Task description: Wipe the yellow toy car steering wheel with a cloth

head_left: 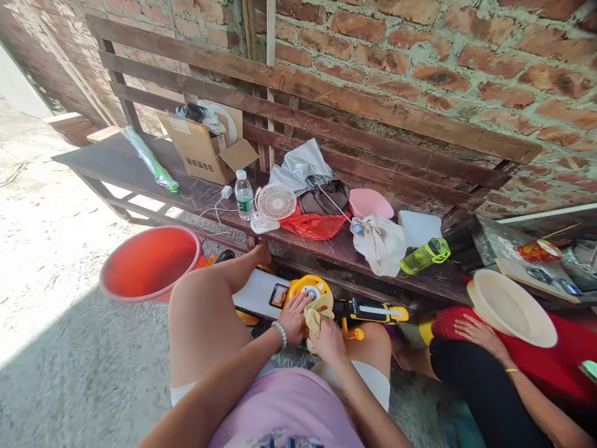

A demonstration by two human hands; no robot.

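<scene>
Between my legs is a yellow, white and black ride-on toy with a yellow round top and a digger-like arm. My left hand, a beaded bracelet at its wrist, lies on the yellow round part with its fingers stretched out. A pale yellow cloth rests against the same part. My right hand is closed on the cloth, just right of my left hand.
A red basin stands on the ground at left. The wooden bench ahead bears a cardboard box, water bottle, fan and green bottle. At right sits another person, a hand beside a cream basin.
</scene>
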